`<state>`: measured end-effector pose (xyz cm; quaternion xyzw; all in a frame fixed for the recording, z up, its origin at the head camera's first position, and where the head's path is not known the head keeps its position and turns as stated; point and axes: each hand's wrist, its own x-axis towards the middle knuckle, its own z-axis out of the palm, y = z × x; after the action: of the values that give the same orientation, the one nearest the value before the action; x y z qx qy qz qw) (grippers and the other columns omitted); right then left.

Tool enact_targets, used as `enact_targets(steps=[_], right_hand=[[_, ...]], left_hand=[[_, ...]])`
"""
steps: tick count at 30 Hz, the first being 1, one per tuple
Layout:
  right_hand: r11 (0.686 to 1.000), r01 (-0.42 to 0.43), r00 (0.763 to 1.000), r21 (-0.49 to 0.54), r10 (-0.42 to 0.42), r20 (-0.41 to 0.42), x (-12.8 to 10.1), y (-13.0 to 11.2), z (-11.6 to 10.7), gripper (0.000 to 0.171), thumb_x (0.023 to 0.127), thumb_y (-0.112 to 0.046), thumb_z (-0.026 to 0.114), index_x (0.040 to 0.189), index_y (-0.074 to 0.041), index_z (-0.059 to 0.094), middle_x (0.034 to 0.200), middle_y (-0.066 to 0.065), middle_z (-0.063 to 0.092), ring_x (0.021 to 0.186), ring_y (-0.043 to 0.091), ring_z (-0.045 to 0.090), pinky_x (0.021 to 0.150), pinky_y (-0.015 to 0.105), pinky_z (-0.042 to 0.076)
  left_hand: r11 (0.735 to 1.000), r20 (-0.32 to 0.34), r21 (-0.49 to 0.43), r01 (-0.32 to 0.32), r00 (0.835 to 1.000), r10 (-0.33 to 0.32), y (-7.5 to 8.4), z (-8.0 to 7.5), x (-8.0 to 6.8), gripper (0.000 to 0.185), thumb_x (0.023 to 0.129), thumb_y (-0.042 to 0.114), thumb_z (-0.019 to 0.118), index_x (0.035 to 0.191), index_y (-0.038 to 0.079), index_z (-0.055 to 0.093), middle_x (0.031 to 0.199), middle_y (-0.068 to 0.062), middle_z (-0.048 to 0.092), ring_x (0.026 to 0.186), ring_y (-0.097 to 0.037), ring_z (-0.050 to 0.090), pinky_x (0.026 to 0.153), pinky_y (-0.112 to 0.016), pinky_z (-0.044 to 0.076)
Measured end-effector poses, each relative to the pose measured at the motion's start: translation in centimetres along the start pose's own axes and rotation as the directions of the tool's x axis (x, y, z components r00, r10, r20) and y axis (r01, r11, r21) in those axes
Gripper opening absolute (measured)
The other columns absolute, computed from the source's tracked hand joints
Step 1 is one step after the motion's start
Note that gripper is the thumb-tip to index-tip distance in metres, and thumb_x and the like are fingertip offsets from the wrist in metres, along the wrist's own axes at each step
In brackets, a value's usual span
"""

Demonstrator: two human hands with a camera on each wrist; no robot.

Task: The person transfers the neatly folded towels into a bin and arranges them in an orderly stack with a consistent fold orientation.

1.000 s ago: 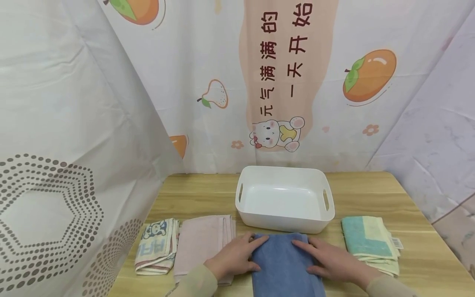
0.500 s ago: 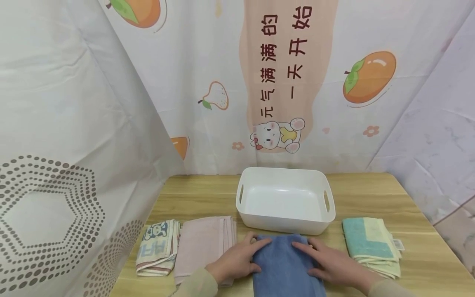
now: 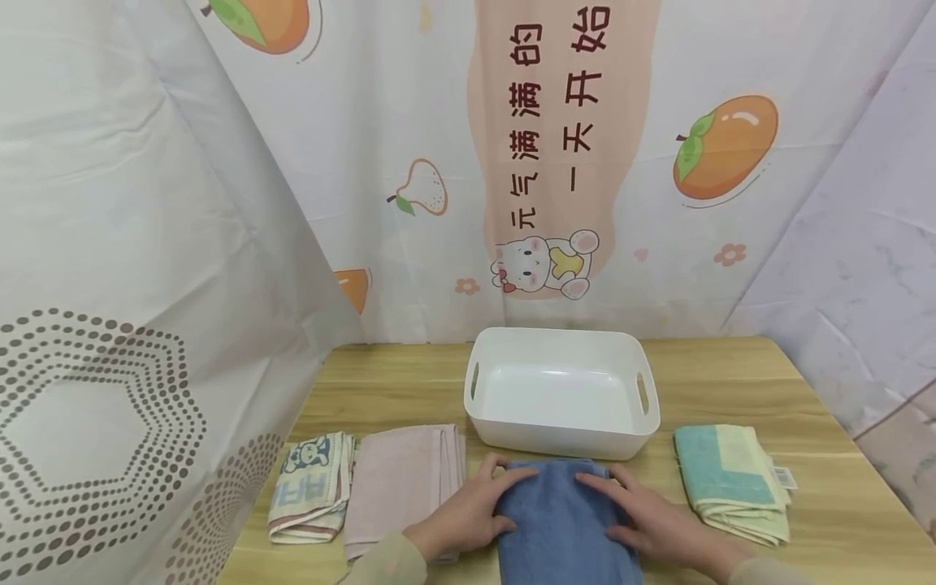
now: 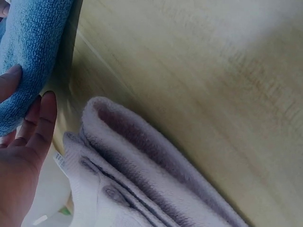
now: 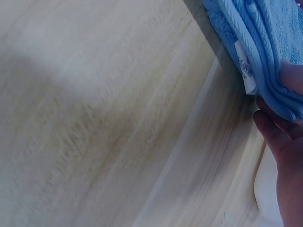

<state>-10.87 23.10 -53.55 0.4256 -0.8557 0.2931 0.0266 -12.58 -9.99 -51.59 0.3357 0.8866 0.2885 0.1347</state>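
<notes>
A folded blue towel (image 3: 566, 532) lies at the front middle of the table, just in front of a white basket (image 3: 559, 439). My left hand (image 3: 471, 508) grips its left side; in the left wrist view the thumb (image 4: 9, 82) is on the towel's face, with other fingers at its lower edge. On the opposite side my right hand (image 3: 654, 520) grips the towel, the thumb (image 5: 291, 78) against its layered edge and fingertips beneath. A white label (image 5: 245, 68) sticks out from these layers. The towel's near end is cut off in the head view.
Left of the blue towel lie a folded pink towel (image 3: 398, 487) and a patterned small towel (image 3: 310, 487). A teal and yellow towel (image 3: 731, 479) lies to the right. Behind the wooden table (image 3: 717, 374) hangs a printed curtain (image 3: 439, 268).
Both hands stay at the sides of the blue towel and have hardly moved. Between them, the towel's surface bulges slightly more than before.
</notes>
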Motion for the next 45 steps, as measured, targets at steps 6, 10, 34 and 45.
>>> enact_targets(steps=[6, 10, 34, 45], right_hand=[[1.000, -0.017, 0.997, -0.008, 0.016, -0.074, 0.1, -0.4, 0.2, 0.078, 0.082, -0.005, 0.083, 0.151, -0.013, 0.048, 0.124, 0.003, 0.047, 0.102, 0.008, 0.050, 0.073, 0.027, 0.051], [0.999, -0.033, 0.993, -0.019, 0.030, -0.110, 0.1, -0.7, 0.1, 0.079, 0.080, -0.002, 0.084, 0.150, -0.015, 0.050, 0.124, 0.002, 0.046, 0.103, 0.009, 0.049, 0.073, 0.027, 0.050], [0.998, -0.065, 0.976, -0.008, 0.062, -0.207, 0.8, -1.9, -0.7, 0.088, 0.071, 0.003, 0.088, 0.149, -0.016, 0.052, 0.136, 0.003, 0.047, 0.117, 0.011, 0.050, 0.083, 0.026, 0.052], [0.993, -0.088, 0.972, 0.080, 0.103, -0.211, 0.9, -2.1, -1.2, 0.082, 0.077, 0.002, 0.085, 0.150, -0.014, 0.050, 0.138, 0.002, 0.048, 0.122, 0.005, 0.049, 0.086, 0.025, 0.052]], left_hand=[[0.995, -0.010, -0.096, 0.024, 1.000, -0.025, -0.1, 0.2, 0.0, 0.084, 0.091, 0.010, 0.078, 0.156, 0.038, 0.034, 0.139, -0.004, 0.034, 0.098, -0.007, 0.057, 0.084, -0.022, 0.052], [0.974, -0.008, -0.219, 0.060, 0.998, -0.064, -0.1, 0.2, 0.0, 0.092, 0.090, 0.003, 0.076, 0.159, 0.037, 0.026, 0.133, -0.003, 0.034, 0.082, -0.003, 0.053, 0.074, -0.019, 0.051], [0.855, -0.076, -0.493, 0.162, 0.971, -0.228, 0.1, -0.1, -0.6, 0.074, 0.084, -0.002, 0.079, 0.145, 0.019, 0.043, 0.133, -0.001, 0.047, 0.099, -0.009, 0.053, 0.077, -0.023, 0.054], [0.843, -0.109, -0.518, 0.147, 0.966, -0.235, 0.7, -0.4, -0.6, 0.064, 0.084, -0.001, 0.079, 0.140, 0.020, 0.053, 0.127, -0.001, 0.049, 0.098, -0.010, 0.055, 0.080, -0.022, 0.053]])
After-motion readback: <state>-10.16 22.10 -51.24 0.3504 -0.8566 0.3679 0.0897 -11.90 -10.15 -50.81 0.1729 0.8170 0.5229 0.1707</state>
